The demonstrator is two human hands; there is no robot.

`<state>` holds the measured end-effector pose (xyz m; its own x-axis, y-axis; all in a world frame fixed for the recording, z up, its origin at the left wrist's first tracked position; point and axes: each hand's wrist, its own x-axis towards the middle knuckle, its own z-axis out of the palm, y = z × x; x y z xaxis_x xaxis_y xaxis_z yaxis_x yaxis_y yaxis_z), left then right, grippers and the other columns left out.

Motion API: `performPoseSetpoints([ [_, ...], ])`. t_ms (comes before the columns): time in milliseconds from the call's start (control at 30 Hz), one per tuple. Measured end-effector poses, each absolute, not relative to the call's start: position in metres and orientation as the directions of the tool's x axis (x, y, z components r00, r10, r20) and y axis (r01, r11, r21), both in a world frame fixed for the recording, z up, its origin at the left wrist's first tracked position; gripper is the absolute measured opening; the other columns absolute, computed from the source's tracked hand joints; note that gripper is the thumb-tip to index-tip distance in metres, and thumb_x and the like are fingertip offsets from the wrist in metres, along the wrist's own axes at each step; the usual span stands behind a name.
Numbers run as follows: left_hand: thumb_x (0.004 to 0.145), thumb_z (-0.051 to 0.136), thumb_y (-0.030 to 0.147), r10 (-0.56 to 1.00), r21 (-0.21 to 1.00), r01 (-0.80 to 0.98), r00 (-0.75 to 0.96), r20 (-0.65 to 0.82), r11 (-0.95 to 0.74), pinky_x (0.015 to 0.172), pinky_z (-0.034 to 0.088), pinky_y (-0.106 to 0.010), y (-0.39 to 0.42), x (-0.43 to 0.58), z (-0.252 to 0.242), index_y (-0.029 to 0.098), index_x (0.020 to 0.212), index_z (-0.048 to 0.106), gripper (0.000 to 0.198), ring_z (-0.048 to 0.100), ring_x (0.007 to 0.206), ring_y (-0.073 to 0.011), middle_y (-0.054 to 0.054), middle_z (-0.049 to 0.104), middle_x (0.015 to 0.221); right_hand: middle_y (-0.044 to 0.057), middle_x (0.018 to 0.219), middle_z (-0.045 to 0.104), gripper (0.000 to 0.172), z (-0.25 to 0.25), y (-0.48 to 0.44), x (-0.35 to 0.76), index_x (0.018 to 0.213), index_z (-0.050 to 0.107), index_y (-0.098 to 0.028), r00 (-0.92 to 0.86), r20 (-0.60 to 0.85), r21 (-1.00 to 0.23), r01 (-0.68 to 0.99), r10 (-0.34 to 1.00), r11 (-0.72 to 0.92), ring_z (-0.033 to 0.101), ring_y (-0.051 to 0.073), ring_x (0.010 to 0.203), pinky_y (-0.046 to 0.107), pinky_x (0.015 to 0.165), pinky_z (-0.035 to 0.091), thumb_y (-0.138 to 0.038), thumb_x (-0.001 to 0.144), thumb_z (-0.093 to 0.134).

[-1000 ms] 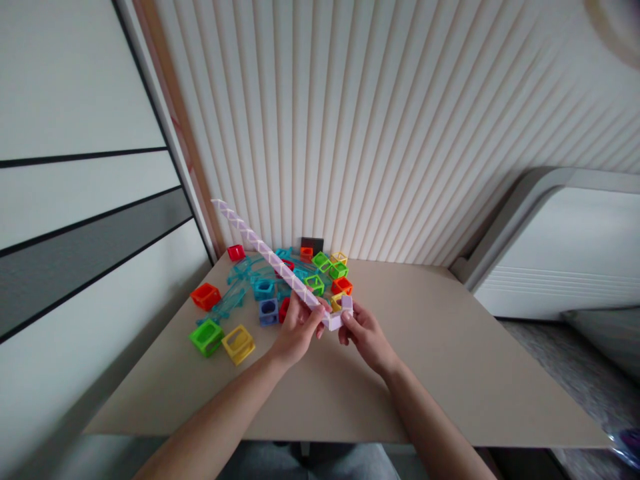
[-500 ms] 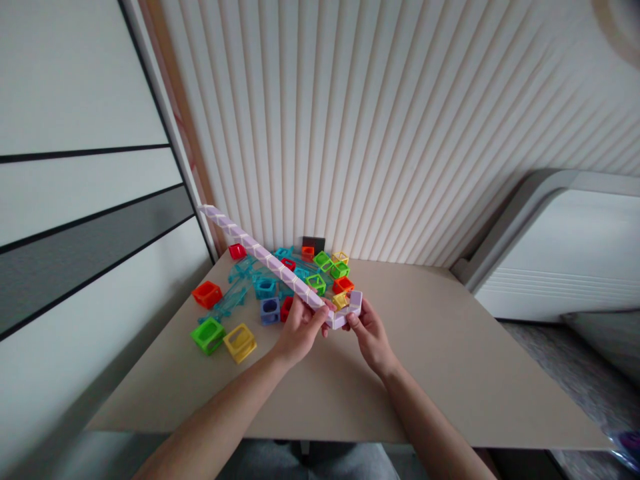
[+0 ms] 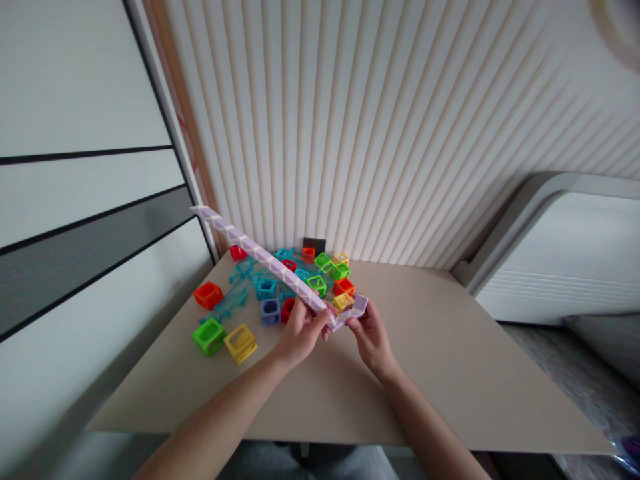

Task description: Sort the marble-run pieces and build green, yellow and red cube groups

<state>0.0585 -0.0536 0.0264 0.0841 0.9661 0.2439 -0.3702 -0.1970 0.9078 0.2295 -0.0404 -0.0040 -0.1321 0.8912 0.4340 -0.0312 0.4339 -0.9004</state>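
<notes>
A long lilac and white segmented twist-snake toy slants from upper left down to the middle of the view, above the table. My left hand is closed round its lower part. My right hand pinches the short end piece, which is bent up to the right. Both hands hover over the beige table, just in front of a heap of small coloured plastic cube frames.
Loose cubes lie at the left: a green one, a yellow one, an orange one. Clear teal plastic pieces lie among them. A ribbed wall stands behind, a panelled wall at left, a white unit at right.
My right hand has turned the snake's end piece outward to the right, flattening the hook. The long far end has swung lower and further left.
</notes>
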Motion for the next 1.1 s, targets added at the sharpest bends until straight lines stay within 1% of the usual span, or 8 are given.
performPoseSetpoints([
  [67,0.084,0.072,0.051,0.969,0.916,-0.353,0.083,0.232,-0.189,0.044,0.048,-0.022,-0.052,0.059,0.025,0.022,0.104,0.042,0.047,0.058,0.050,-0.0084,0.000,0.069,0.087,0.008,0.106,0.065,0.047,-0.007,-0.040,0.230,0.122,0.054,-0.025,-0.137,0.469,-0.881,-0.006,0.873,0.472,0.063,0.023,0.090,0.035,0.080,0.054,-0.060,0.091,0.063],
  [200,0.084,0.071,0.053,0.977,0.930,-0.337,0.093,0.190,-0.148,0.040,0.045,-0.020,-0.050,0.058,0.026,0.022,0.103,0.041,0.047,0.055,0.044,-0.0069,0.003,0.067,0.081,0.009,0.110,0.066,0.043,-0.012,-0.041,0.231,0.128,0.051,-0.027,-0.161,0.513,-0.854,0.009,0.843,0.521,0.065,0.023,0.096,0.036,0.083,0.055,-0.054,0.095,0.060],
  [367,0.085,0.070,0.052,0.980,0.943,-0.296,0.081,0.181,-0.150,0.036,0.043,-0.018,-0.049,0.057,0.023,0.023,0.102,0.041,0.045,0.053,0.041,-0.0056,0.007,0.062,0.076,0.008,0.110,0.067,0.026,-0.014,-0.043,0.233,0.123,0.052,-0.028,-0.212,0.592,-0.769,0.138,0.777,0.624,0.065,0.023,0.103,0.038,0.091,0.053,-0.038,0.100,0.058],
  [533,0.086,0.069,0.050,0.980,0.948,-0.273,0.068,0.189,-0.164,0.034,0.042,-0.017,-0.047,0.057,0.020,0.022,0.104,0.042,0.043,0.052,0.040,-0.0053,0.007,0.062,0.077,0.009,0.112,0.067,0.023,-0.013,-0.045,0.233,0.124,0.049,-0.028,-0.245,0.659,-0.682,0.206,0.711,0.702,0.066,0.022,0.105,0.038,0.091,0.054,-0.026,0.102,0.053],
  [667,0.083,0.072,0.052,0.993,0.942,-0.316,0.007,0.120,-0.112,0.032,0.038,-0.016,-0.042,0.055,0.018,0.023,0.103,0.043,0.046,0.048,0.037,-0.0044,0.006,0.065,0.077,0.011,0.123,0.062,0.024,-0.006,-0.050,0.231,0.117,0.054,-0.027,-0.420,0.737,-0.472,0.241,0.530,0.848,0.062,0.022,0.112,0.038,0.092,0.053,-0.012,0.101,0.044],
  [733,0.083,0.072,0.052,0.994,0.931,-0.348,-0.015,0.109,-0.107,0.032,0.037,-0.016,-0.041,0.054,0.018,0.023,0.102,0.044,0.045,0.047,0.037,-0.0037,0.005,0.067,0.078,0.012,0.128,0.060,0.025,0.000,-0.053,0.231,0.113,0.056,-0.025,-0.490,0.748,-0.365,0.262,0.449,0.894,0.060,0.022,0.114,0.036,0.091,0.052,-0.010,0.100,0.042],
  [933,0.083,0.073,0.049,0.990,0.925,-0.354,-0.024,0.138,-0.138,0.035,0.041,-0.016,-0.043,0.051,0.024,0.023,0.104,0.045,0.044,0.050,0.039,-0.0042,0.003,0.070,0.083,0.007,0.133,0.062,0.014,0.015,-0.057,0.238,0.103,0.062,-0.025,-0.591,0.744,-0.099,0.365,0.312,0.926,0.058,0.021,0.106,0.035,0.085,0.052,-0.019,0.103,0.050],
  [1100,0.084,0.072,0.052,0.993,0.919,-0.374,-0.035,0.117,-0.122,0.032,0.037,-0.015,-0.042,0.050,0.026,0.023,0.103,0.046,0.043,0.046,0.035,-0.0041,0.004,0.071,0.078,0.005,0.129,0.065,0.014,0.022,-0.060,0.239,0.095,0.068,-0.023,-0.695,0.696,0.127,0.363,0.177,0.923,0.056,0.024,0.111,0.035,0.086,0.053,-0.017,0.100,0.056],
])
